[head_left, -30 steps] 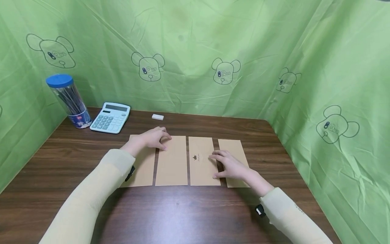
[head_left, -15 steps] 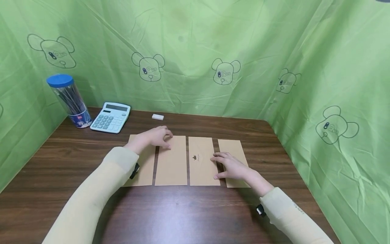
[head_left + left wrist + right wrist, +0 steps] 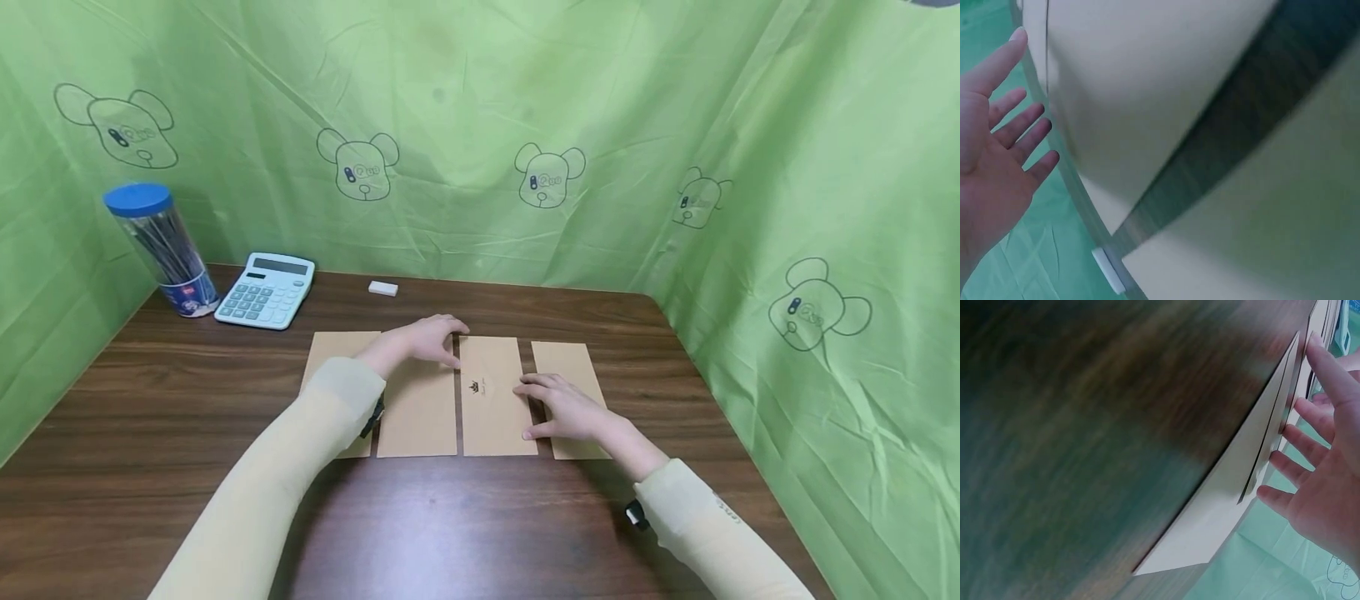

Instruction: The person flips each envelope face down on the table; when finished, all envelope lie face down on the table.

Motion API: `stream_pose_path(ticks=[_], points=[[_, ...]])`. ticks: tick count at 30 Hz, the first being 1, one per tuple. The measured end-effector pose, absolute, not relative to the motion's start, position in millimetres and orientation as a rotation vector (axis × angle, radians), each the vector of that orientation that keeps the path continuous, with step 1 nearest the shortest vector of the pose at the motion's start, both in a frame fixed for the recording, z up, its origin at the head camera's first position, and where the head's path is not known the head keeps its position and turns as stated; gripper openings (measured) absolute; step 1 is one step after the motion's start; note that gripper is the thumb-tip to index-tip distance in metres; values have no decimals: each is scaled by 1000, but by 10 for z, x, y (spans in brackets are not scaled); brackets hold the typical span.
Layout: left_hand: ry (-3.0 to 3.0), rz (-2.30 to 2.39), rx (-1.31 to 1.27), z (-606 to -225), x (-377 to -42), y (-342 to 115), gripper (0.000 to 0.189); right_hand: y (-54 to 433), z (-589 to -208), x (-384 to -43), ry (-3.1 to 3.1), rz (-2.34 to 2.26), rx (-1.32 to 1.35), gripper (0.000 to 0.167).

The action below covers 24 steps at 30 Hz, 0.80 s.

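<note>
Several flat tan paper envelopes lie side by side in a row, with narrow gaps between them. A small dark crown print marks the third envelope from the left [image 3: 491,425]. My left hand [image 3: 429,340] reaches over the second envelope [image 3: 416,421], thumb and fingertips at the upper left corner of the crown-printed one. The left wrist view has its fingers [image 3: 1029,125] spread and holding nothing. With loosely bent fingers, my right hand [image 3: 566,408] touches or hovers at the crown-printed envelope's right edge; contact is unclear. Its palm lies above the rightmost envelope [image 3: 566,358]. The leftmost envelope [image 3: 341,346] is partly behind my left sleeve.
At the back left of the dark wooden table [image 3: 420,533] stand a blue-lidded pen tub [image 3: 161,250] and a light blue calculator [image 3: 266,292]. A white eraser [image 3: 383,288] lies behind the envelopes. Green curtains [image 3: 450,108] hang around the table.
My left hand has moved right, from the second envelope's upper left to the corner of the crown-printed envelope. My right hand has barely moved, and the envelopes lie as before.
</note>
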<state>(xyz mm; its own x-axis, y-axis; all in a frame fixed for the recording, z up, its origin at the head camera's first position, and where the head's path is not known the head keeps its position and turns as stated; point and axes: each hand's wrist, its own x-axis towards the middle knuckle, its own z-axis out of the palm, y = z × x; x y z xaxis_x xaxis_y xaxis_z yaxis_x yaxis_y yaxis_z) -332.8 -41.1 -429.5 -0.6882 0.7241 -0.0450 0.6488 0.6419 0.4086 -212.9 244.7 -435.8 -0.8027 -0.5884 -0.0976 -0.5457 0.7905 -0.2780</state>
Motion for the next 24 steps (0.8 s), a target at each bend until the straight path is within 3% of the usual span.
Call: stream_pose_path(ticks=[24], points=[[2604,634,1187,-4265,-3463,-230,43,2467,-4376,-2170,2782,-414,-914,71]])
